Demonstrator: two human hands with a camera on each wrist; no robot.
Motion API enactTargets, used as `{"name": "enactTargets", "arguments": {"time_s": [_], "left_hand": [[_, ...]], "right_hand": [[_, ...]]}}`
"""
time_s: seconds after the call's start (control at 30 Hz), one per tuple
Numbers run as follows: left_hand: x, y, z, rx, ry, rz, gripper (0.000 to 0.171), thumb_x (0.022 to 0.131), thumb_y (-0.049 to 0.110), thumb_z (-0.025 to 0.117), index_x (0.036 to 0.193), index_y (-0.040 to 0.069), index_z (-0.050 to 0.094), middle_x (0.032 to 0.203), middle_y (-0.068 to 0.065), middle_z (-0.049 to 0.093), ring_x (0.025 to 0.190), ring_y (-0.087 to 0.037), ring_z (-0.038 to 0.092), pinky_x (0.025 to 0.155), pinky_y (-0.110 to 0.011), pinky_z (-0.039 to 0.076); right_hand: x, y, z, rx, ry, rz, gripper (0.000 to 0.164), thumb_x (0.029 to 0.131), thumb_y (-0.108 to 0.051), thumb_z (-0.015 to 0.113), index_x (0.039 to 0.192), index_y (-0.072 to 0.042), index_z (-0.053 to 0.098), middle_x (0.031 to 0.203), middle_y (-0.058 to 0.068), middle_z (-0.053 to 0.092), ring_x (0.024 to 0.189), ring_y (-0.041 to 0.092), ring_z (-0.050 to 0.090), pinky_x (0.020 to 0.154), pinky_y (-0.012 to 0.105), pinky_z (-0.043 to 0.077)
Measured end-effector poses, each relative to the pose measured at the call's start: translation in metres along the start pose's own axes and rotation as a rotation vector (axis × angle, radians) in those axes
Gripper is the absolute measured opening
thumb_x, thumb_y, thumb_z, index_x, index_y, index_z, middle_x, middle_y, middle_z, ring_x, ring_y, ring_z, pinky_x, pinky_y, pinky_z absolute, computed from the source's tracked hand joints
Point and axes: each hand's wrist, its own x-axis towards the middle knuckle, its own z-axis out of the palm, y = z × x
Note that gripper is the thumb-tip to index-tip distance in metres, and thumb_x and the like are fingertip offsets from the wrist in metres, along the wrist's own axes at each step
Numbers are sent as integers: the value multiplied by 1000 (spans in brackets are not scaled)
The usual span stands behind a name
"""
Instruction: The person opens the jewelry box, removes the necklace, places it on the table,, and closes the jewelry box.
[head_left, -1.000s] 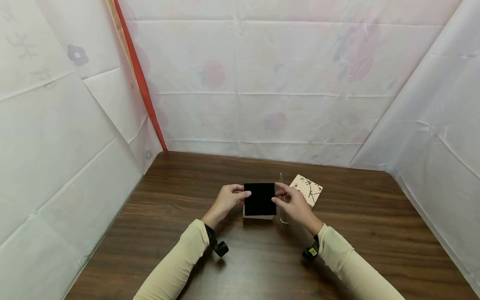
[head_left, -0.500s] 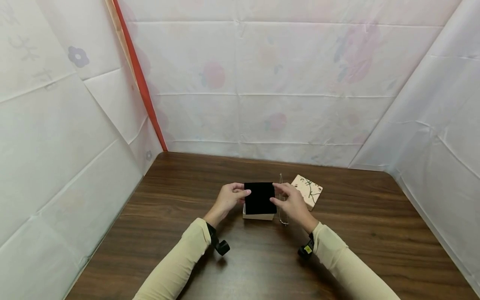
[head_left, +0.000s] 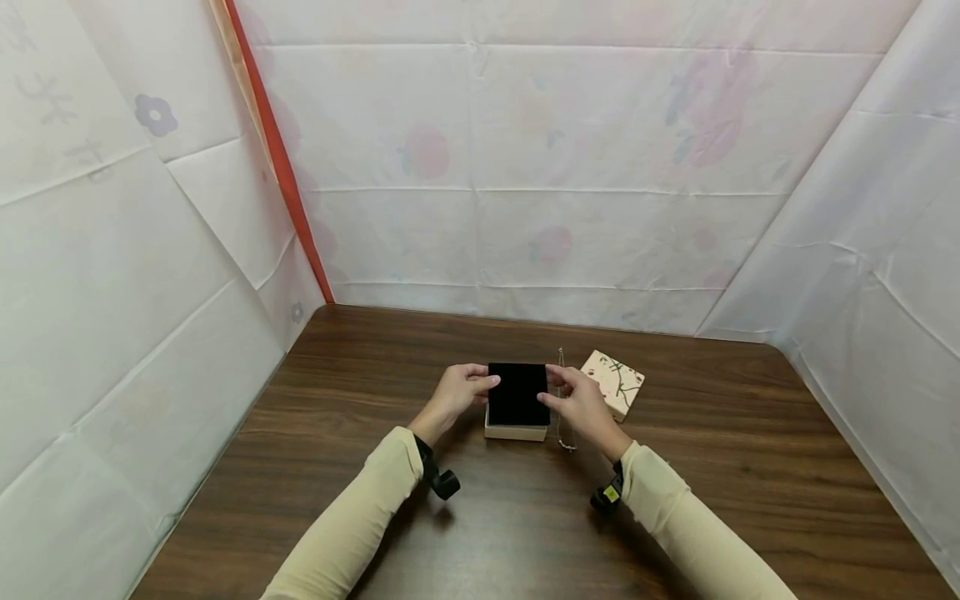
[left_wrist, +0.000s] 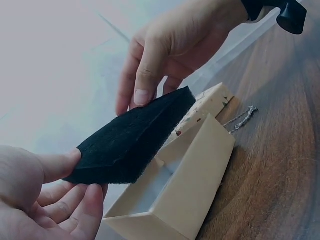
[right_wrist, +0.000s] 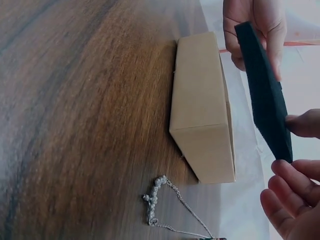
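A square black foam pad is held over a small open cardboard box on the table. My left hand pinches the pad's left edge, thumb on top and fingers beneath. At the opposite edge, my right hand pinches it between thumb and fingertips. In the left wrist view the pad is tilted above the box's rim, and the inside of the box partly shows. A silver chain necklace lies on the wood beside the box, close by my right hand.
The box's lid, cream with a branch and flower print, lies on the dark wooden table just right of the necklace. White patterned sheets wall the table at the back and both sides, with a red strip at the back-left corner.
Both hands have moved the pad slightly away from me, so more of the box's front side shows. My right forearm has shifted a little to the left. The necklace and lid stay put.
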Motion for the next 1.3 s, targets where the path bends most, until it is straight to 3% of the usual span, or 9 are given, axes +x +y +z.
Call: {"name": "enactTargets", "arguments": {"time_s": [0.27, 0.5, 0.87, 1.0, 1.17, 1.3], "left_hand": [[3, -4, 2, 41, 58, -9, 40, 90, 19, 71, 123, 0, 59, 110, -17, 70, 85, -17, 67, 78, -33, 57], [5, -8, 4, 38, 88, 3, 32, 88, 15, 73, 114, -2, 63, 103, -15, 67, 80, -16, 67, 74, -32, 58], [2, -10, 7, 104, 103, -10, 31, 89, 14, 71, 116, 0, 66, 107, -16, 70, 76, -18, 71, 78, -37, 58], [3, -9, 9, 152, 116, 20, 31, 88, 12, 72, 116, 1, 67, 104, -15, 71, 72, -16, 69, 75, -36, 58], [4, -11, 8, 268, 136, 75, 32, 86, 13, 74, 115, 2, 66, 96, -12, 71, 70, -14, 65, 62, -27, 53], [4, -13, 8, 359, 149, 111, 31, 86, 16, 75, 114, 5, 67, 96, -10, 71, 79, -18, 66, 67, -29, 51]], "right_hand": [[5, 1, 5, 4, 9, 50, 50, 84, -11, 76, 129, 3, 60, 107, 17, 68, 94, 30, 65, 84, 43, 53], [4, 3, 6, 2, -8, 74, 50, 84, -11, 75, 128, 5, 60, 106, 18, 67, 94, 31, 65, 84, 44, 53], [3, 12, 8, -27, -62, 104, 50, 86, -12, 74, 131, 3, 58, 109, 15, 66, 98, 29, 65, 86, 43, 53], [2, 12, 8, -48, -66, 104, 50, 86, -12, 74, 131, 2, 59, 108, 15, 67, 97, 29, 65, 85, 43, 53], [1, 13, 9, -64, -82, 105, 51, 86, -13, 74, 132, 0, 58, 110, 14, 66, 99, 29, 64, 86, 44, 52], [0, 15, 10, -123, -95, 72, 55, 87, -18, 74, 136, -2, 56, 118, 16, 62, 106, 32, 62, 88, 48, 51]]}}
